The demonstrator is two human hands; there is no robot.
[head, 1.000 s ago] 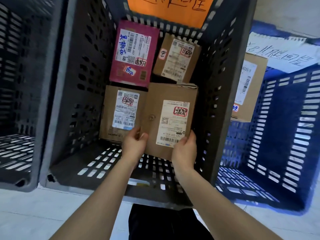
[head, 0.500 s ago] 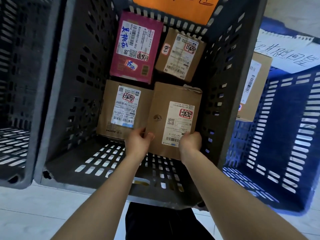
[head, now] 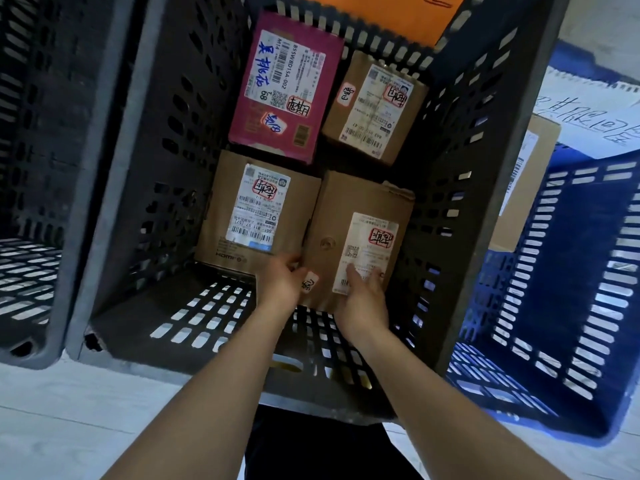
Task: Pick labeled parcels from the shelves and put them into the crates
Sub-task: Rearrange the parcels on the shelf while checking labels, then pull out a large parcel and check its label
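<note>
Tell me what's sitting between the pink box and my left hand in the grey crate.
In the head view, a brown parcel with a white label lies between the pink box and the left hand.

**Far half of the grey crate packed, near floor open**

Four parcels fill the far part of the grey crate (head: 114, 202): pink box (head: 287, 88), small brown box (head: 374, 109), left brown box (head: 256, 213) and right brown box (head: 360, 237), set edge to edge. The left hand (head: 282, 282) and right hand (head: 363, 299) sit at the right box's near edge. The slotted floor nearer the person lies bare. The blue crate (head: 571, 306) holds one box (head: 523, 181) against its far-left wall.
</note>
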